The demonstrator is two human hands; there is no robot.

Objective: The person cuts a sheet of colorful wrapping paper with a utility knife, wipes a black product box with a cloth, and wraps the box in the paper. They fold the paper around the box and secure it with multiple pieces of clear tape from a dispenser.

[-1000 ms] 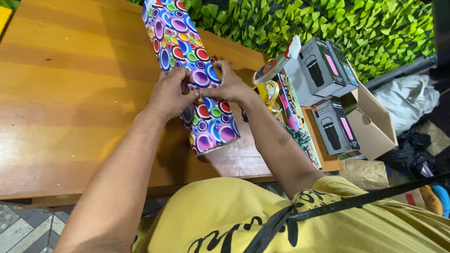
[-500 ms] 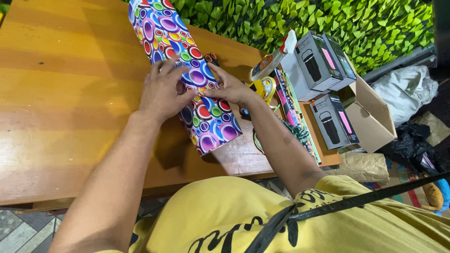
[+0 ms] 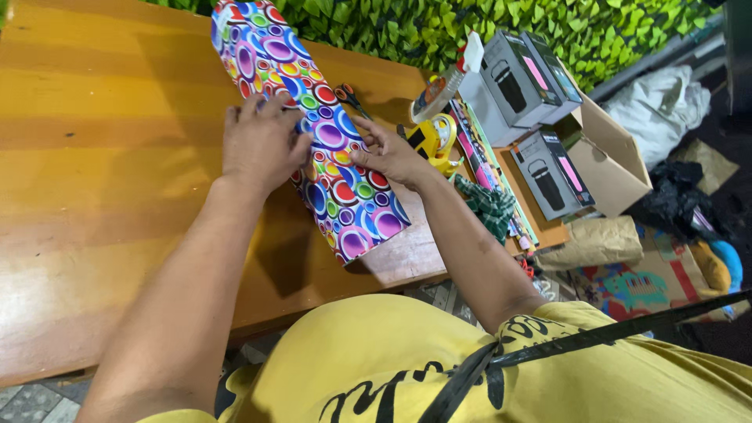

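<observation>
A long box wrapped in bright paper with coloured circles [image 3: 345, 196] lies across the wooden table [image 3: 102, 180]. My left hand [image 3: 258, 145] rests flat on the wrap's left side, fingers spread. On the wrap's right side, my right hand [image 3: 388, 153] presses with its fingertips on the paper. Both hands touch the wrapped box near its middle. Neither hand holds a tool.
Scissors [image 3: 350, 98] lie just beyond the box. A yellow tape dispenser [image 3: 431, 141], a spray bottle [image 3: 446, 78] and grey product boxes [image 3: 521, 78] sit to the right. An open cardboard box [image 3: 611, 157] hangs off the table's end. Green leaf wall [image 3: 470, 23] behind.
My left hand has opened from a pinch at the seam to lying flat on the wrap. The right hand has slid slightly right. The view has shifted, moving the box left.
</observation>
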